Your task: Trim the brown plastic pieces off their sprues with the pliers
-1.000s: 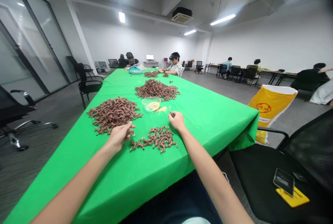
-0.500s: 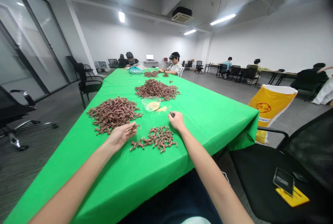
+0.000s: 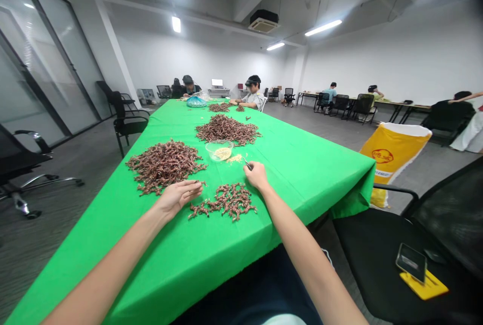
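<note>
My left hand [image 3: 181, 197] is beside the front edge of a large pile of reddish-brown twisted pieces [image 3: 166, 165], its fingers pinched on one small brown piece [image 3: 203, 183]. My right hand [image 3: 256, 175] is closed on a thin metal tool [image 3: 247, 164], whose tip points at pale bits [image 3: 235, 158] on the green cloth. A clear bowl [image 3: 213, 150] with pale bits inside stands just beyond. Between my hands and closer to me lies a smaller, spread-out group of brown pieces [image 3: 234, 202].
Farther along the green-covered table [image 3: 298, 164] lie another brown pile [image 3: 226, 130] and a blue plastic bag [image 3: 196, 101]. Two people sit at the far end. To the right are a yellow sack [image 3: 388, 156] and a black chair [image 3: 366, 254] holding a phone [image 3: 412, 261].
My left hand has shifted slightly right and its fingers have drawn together, with a brown piece now showing at the tips. My right hand has hardly moved.
</note>
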Demonstrator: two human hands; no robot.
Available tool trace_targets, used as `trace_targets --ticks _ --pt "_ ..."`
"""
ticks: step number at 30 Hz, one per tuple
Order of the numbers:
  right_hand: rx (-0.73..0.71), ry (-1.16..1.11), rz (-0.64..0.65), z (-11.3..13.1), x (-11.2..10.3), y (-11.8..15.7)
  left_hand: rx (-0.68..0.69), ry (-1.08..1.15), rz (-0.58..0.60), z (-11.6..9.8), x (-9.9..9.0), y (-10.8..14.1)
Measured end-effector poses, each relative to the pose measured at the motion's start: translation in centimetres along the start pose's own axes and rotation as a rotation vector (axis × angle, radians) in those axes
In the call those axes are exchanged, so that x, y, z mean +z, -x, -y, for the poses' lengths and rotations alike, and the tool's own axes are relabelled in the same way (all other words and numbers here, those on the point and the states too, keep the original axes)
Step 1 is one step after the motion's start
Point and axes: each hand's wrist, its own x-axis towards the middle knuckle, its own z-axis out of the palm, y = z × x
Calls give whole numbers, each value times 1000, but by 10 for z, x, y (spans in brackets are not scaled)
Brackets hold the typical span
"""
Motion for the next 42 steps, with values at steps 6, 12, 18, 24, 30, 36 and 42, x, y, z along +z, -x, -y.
trace_targets --ticks 6,12,18,24,30,36,42 --pt "-3 6 3 0 0 0 -3 -22 2 0 -1 0" --pt "-2 11 4 1 0 0 -7 -81 4 1 -5 -4" --pt "-1 9 6 1 -1 0 -13 -140 -4 1 -7 -3" --pt "-3 8 13 1 -1 0 31 -151 -3 1 -5 -1" --pt "-7 1 5 1 -1 1 49 -145 -22 1 -4 -1" --pt "-30 -18 -16 0 -1 2 79 -178 -28 1 -1 3" --pt "-95 -89 -43 9 -4 5 375 -292 -31 3 4 7"
